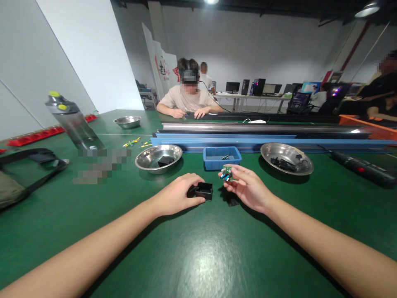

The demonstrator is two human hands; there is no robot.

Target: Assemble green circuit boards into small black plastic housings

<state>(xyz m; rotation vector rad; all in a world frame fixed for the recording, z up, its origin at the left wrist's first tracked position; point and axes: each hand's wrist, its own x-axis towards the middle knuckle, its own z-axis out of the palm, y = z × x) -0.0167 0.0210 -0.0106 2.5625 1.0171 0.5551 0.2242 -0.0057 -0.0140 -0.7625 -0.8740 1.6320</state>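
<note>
My left hand (178,193) rests on the green table (198,248) with its fingers curled round a small black plastic box (204,191), which sits upright on the table. My right hand (248,188) is lifted just right of the box and pinches a small green circuit board (227,173) with blue parts between thumb and fingertips. A small black piece (233,202) lies on the table under my right hand.
Beyond my hands stand a steel bowl (159,158) holding a black part, a blue tray (222,157) with screws, and a second steel bowl (287,158) with black parts. An electric screwdriver (359,167) lies right, a water bottle (72,122) left. A person sits across the rails (263,134).
</note>
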